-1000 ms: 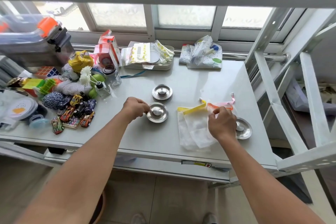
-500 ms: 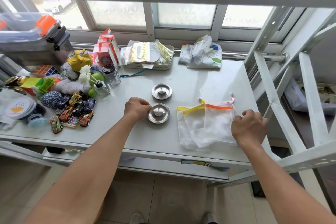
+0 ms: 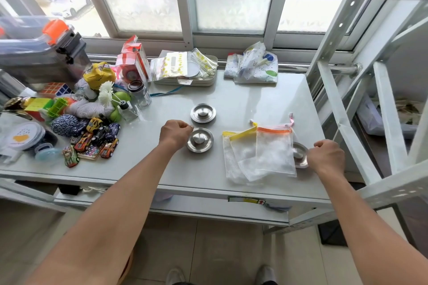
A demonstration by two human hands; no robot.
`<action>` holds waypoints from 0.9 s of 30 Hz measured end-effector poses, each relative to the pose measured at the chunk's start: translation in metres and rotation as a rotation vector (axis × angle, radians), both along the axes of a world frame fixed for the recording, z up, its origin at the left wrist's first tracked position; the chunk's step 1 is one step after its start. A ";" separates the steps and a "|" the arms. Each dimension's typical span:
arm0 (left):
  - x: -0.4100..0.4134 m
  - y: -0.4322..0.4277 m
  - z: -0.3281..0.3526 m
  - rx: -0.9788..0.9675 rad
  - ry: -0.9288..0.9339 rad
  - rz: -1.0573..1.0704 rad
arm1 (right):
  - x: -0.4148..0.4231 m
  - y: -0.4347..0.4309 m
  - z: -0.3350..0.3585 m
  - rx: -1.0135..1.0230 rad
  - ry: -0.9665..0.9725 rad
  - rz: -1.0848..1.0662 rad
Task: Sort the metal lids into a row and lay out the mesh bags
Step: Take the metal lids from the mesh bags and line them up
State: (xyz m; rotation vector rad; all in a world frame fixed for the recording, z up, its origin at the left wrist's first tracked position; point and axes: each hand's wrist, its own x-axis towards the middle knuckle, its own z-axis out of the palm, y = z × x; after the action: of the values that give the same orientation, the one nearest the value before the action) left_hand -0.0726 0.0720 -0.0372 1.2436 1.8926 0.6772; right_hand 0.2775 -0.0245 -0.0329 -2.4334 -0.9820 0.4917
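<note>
On the pale grey surface (image 3: 231, 99), the landmark is the near round stainless-steel lid with a domed knob (image 3: 200, 140), lying flat toward the middle. A second round steel lid of the same kind (image 3: 203, 112) lies just behind it, close but apart. The left hand (image 3: 175, 133) sits at the near lid's left edge, fingers curled inward into a loose fist; whether its fingertips actually touch the rim cannot be told.

To the right of the near lid lies a stack of white mesh drawstring bags: two with yellow top bands (image 3: 238, 150), overlapped by one with an orange top band (image 3: 274, 149) and a pink cord. All lie flat, fanned over one another. Farther right again, a third round steel lid (image 3: 300, 154) lies partly tucked beneath the orange-banded bag's right edge. The right hand (image 3: 326, 156) is at that lid's right side, fingers curled closed; it overlaps the lid's rim, but a grip on it cannot be confirmed.

Well to the left of the near lid sits a cluster of small toy cars (image 3: 97, 140).
</note>
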 end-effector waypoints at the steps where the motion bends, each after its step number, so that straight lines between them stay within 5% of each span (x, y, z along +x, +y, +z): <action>1: -0.001 0.000 0.000 0.001 0.002 0.001 | 0.000 0.001 0.000 -0.015 0.009 0.016; 10: -0.008 -0.009 -0.001 -0.010 0.006 0.013 | 0.008 0.003 -0.001 -0.168 0.043 0.101; 20: -0.018 -0.011 0.001 -0.097 0.020 -0.016 | 0.005 0.007 0.039 0.204 -0.265 -0.024; 24: -0.016 -0.012 -0.002 -0.175 0.062 -0.045 | -0.029 0.022 0.052 0.369 -0.062 0.122; 27: -0.013 -0.010 -0.003 -0.187 0.067 -0.033 | -0.085 0.028 0.044 0.255 0.174 0.398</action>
State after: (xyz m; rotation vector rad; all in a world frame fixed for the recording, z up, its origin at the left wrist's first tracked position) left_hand -0.0860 0.0619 -0.0401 1.1887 1.9371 0.4346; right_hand 0.1928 0.0031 0.0113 -1.9397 -1.3670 0.6542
